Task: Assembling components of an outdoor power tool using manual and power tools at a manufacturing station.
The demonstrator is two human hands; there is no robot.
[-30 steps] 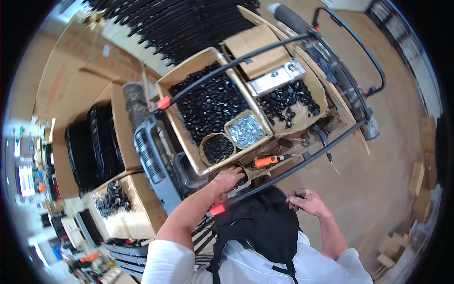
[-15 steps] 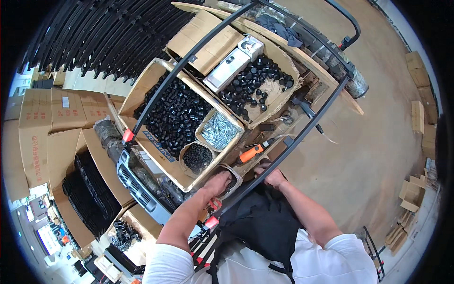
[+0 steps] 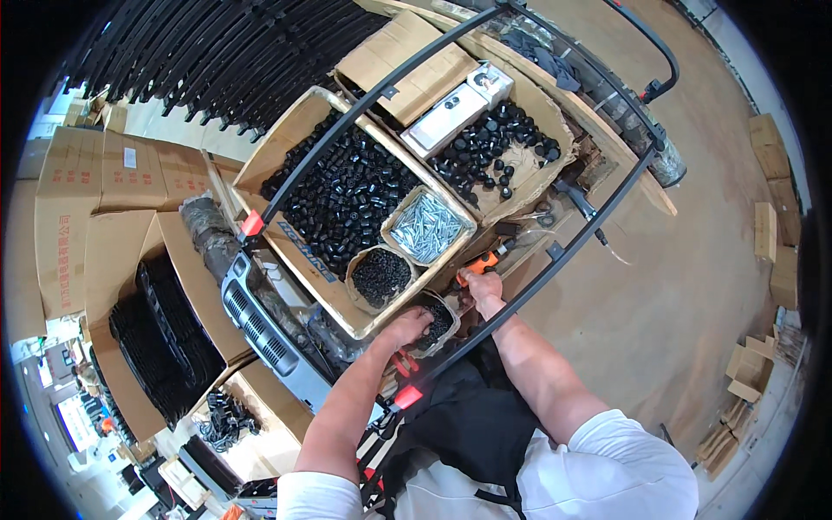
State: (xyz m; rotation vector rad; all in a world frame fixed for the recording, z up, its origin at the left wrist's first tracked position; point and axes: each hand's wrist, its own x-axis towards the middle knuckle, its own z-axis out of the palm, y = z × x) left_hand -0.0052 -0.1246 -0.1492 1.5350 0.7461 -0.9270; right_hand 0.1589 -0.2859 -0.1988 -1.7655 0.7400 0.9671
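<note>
My left hand (image 3: 410,327) reaches into a small round container (image 3: 451,334) of tiny dark pieces, fingertips curled among them. What those fingers hold, if anything, is hidden. My right hand (image 3: 483,289) is closed round the near end of an orange and black power screwdriver (image 3: 485,261), which lies beside the parts box. A black tubular metal frame (image 3: 539,279) passes over the bench, close to my right forearm. A red-handled tool (image 3: 402,362) sits below my left wrist.
Ahead stands a cardboard box (image 3: 260,165) of black plastic caps (image 3: 342,186), with tubs of silver screws (image 3: 426,227) and small black screws (image 3: 381,276). Another carton (image 3: 565,143) holds round black knobs. A grey slotted housing (image 3: 260,325) and a carton of black parts (image 3: 165,347) are left.
My right hand has moved forward from beside the frame and taken hold of the orange power screwdriver. My left hand stays at the small container. The whole view has shifted slightly.
</note>
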